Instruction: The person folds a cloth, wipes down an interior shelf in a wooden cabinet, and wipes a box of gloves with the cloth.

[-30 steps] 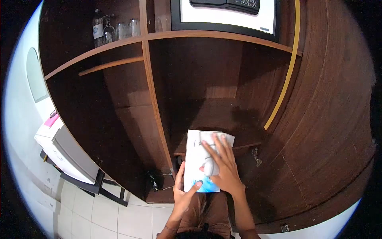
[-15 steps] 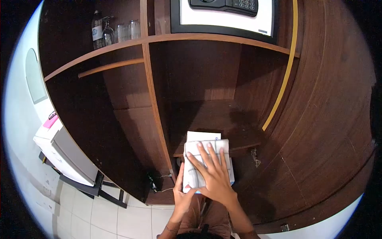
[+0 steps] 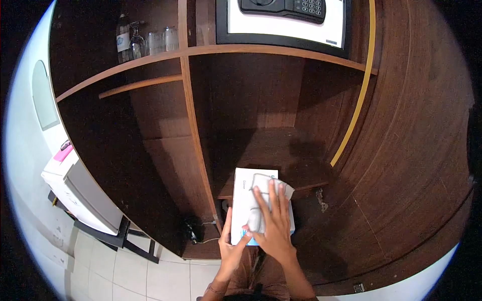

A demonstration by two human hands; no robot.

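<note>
My left hand [image 3: 232,246] grips the lower left corner of a white box [image 3: 242,203] with blue at its near end. The word "Glove" shows on the box's top face. My right hand [image 3: 273,228] presses a white checked cloth [image 3: 258,181] against the right half of the box, fingers stretched forward over it. Part of the cloth is bunched beneath the palm, by the thumb. The far end of the box overlaps the front of the lower cabinet shelf in this view; I cannot tell whether they touch.
A dark wooden cabinet [image 3: 185,110] surrounds the work. On its upper shelves are a bottle [image 3: 123,40], several glasses [image 3: 155,42] and a safe with a keypad [image 3: 311,7]. A cable [image 3: 206,241] lies low inside. To the left, a small white fridge [image 3: 93,195] stands on a black stand.
My right hand has dragged the cloth to the right, and the cloth has bunched up. More of the box's top, with its printed word, now shows. My left hand stays at the corner.
</note>
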